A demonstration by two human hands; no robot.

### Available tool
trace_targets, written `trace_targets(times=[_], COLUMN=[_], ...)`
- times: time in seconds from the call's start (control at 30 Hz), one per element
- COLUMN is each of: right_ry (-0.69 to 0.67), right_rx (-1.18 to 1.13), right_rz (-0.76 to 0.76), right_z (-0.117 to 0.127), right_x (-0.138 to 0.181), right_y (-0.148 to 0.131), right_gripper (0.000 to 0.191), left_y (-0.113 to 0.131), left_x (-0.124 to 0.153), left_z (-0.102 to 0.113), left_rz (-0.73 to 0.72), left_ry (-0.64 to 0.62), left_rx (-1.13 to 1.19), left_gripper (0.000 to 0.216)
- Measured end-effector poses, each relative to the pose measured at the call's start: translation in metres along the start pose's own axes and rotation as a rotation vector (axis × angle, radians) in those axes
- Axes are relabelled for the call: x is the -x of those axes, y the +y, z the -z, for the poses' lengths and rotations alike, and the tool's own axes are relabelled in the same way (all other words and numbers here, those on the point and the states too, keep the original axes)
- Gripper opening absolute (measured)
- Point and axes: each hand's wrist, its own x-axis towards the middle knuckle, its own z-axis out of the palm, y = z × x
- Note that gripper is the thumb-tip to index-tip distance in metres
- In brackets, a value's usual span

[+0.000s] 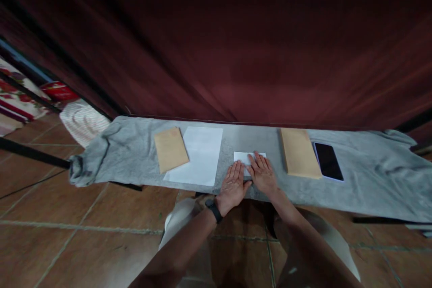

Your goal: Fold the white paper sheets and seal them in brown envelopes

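Observation:
A small folded white paper (243, 156) lies on the grey cloth (135, 162) that covers a narrow bench. My left hand (232, 186) lies flat on the paper's near left part, fingers stretched out, with a black band on the wrist. My right hand (262, 173) presses flat on the paper's right part, fingers spread. Neither hand grips anything.
A white sheet (199, 155) with a brown envelope (170, 148) overlapping its left edge lies to the left. A stack of brown envelopes (299, 152) and a dark phone (328, 161) lie to the right. A dark red curtain (236, 45) hangs behind. Tiled floor lies below.

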Motion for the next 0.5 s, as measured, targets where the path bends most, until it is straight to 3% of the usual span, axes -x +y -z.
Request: trace_targets(times=[0.17, 0.3, 0.4, 0.5], right_ry=[0.021, 0.05, 0.069, 0.074], right_rx=[0.012, 0.009, 0.024, 0.027], right_rz=[-0.042, -0.051, -0.047, -0.037], right_z=[-0.005, -0.008, -0.011, -0.013], right_x=[0.004, 0.005, 0.005, 0.005], right_y=[0.003, 0.004, 0.005, 0.006], right_gripper=[0.058, 0.058, 0.058, 0.062], left_y=[0.003, -0.008, -0.047, -0.109], left_x=[0.012, 0.01, 0.003, -0.001], left_z=[0.009, 0.024, 0.046, 0.075], left_rz=[0.047, 0.047, 0.163, 0.41], left_ry=[-0.042, -0.058, 0.035, 0.214], left_rx=[-0.04, 0.024, 0.08, 0.085], left_gripper=[0.07, 0.06, 0.058, 0.064])
